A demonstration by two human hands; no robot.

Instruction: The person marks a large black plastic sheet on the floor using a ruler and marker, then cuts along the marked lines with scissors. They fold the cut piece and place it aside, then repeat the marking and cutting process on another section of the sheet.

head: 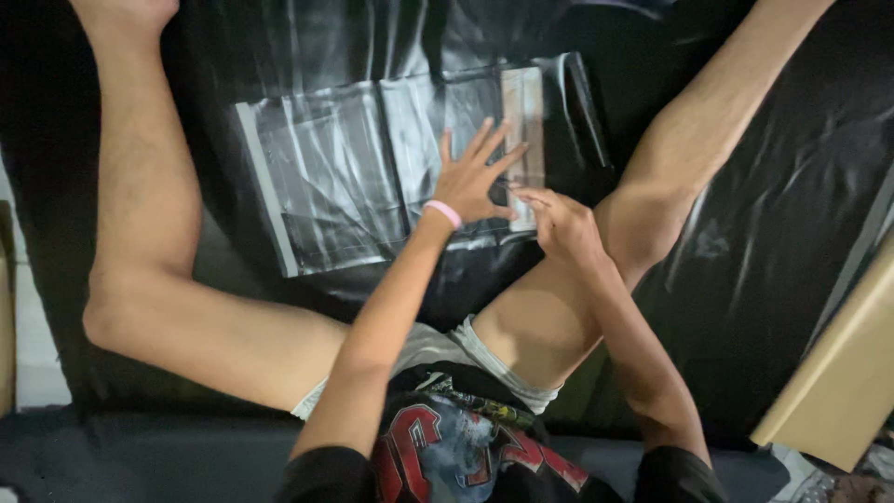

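I sit on the floor with my legs spread over a black plastic sheet [745, 233]. Between my legs lie clear plastic bags [326, 186], flat and overlapping. My left hand [475, 177], with a pink band at the wrist, presses flat with fingers spread on the right-hand clear bag [438, 121]. My right hand [559, 224] pinches the lower end of that bag's pale adhesive strip [523, 112] with its fingertips, just right of the left hand.
My left leg [149, 233] runs along the left and my right leg [689, 130] slants to the upper right. A tan cardboard box [838, 382] stands at the lower right edge. A pale object [7, 307] shows at the far left.
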